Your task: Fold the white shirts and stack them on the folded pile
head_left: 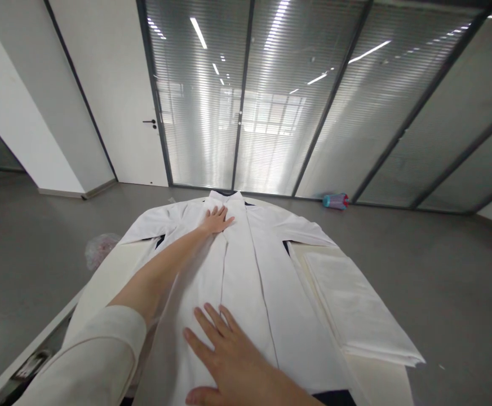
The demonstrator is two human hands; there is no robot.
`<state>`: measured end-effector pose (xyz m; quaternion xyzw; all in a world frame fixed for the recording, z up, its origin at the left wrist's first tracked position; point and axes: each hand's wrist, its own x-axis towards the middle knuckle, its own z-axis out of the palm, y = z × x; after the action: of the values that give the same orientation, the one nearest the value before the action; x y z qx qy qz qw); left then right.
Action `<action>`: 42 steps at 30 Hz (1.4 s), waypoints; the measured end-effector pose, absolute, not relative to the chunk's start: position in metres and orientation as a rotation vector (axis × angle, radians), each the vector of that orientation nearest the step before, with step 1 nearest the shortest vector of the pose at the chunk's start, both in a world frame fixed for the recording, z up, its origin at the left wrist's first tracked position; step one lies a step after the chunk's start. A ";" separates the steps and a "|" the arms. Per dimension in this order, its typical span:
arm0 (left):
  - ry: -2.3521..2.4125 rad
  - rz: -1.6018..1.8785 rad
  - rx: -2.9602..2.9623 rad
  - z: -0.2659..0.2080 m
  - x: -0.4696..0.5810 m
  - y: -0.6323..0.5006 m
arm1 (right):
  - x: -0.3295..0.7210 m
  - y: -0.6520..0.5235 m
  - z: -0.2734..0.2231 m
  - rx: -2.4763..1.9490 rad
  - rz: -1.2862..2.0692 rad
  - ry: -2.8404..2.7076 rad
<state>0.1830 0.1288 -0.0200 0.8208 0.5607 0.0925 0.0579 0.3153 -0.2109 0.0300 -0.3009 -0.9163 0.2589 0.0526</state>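
A white long coat-like garment (279,270) lies spread out front side up on a table (102,293), its collar at the far end and its short sleeves out to both sides. Flat on its upper chest, near the collar, rests my left hand (217,220) with the fingers spread. Closer to me, my right hand (224,349) presses on the lower front beside the front seam, palm down and fingers apart. Neither hand grips anything. Dark fabric or surface (334,397) shows under the garment's lower edge.
A folded white cloth (355,304) lies on the table's right side, its corner past the edge. On the floor are a clear plastic bag (101,250) at left and a blue and red striped bundle (335,201) by the glass wall (271,113). A white door (114,96) stands at back left.
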 end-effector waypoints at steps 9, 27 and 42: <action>1.668 0.425 2.455 -0.009 0.194 0.105 | 0.316 -0.213 0.029 -0.931 0.730 -2.782; 1.087 0.302 2.795 -0.005 0.221 -0.004 | 0.313 -0.216 0.028 -0.929 0.623 -2.835; 0.542 0.253 2.901 -0.005 0.222 -0.095 | 0.278 -0.231 -0.030 -0.388 -0.264 -2.839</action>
<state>0.2222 -0.0946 -0.0048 0.9755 0.1822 0.0849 0.0899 0.2777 -0.2308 -0.0297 -0.1336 -0.9780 -0.0911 0.1315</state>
